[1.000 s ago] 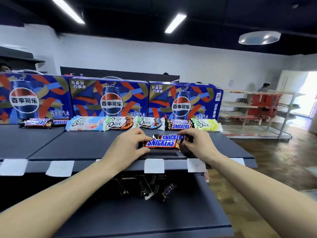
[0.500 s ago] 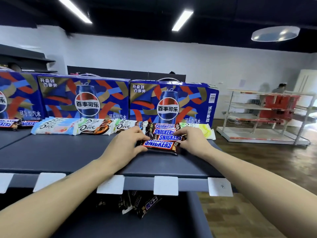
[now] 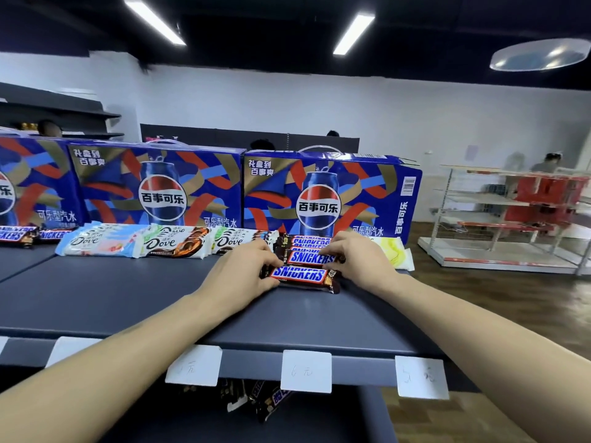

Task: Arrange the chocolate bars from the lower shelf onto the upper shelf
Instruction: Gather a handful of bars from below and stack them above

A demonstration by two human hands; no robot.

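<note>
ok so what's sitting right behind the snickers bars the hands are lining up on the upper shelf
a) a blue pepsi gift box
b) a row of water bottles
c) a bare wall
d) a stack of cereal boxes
a: the Snickers bars between the left hand and right hand lie just in front of a blue Pepsi gift box standing at the back of the upper shelf.

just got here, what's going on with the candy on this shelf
A person is stocking the upper shelf with both hands. The left hand and right hand hold the ends of Snickers bars, lining them up in front of the Pepsi box. More bars wait on the lower shelf.
</note>
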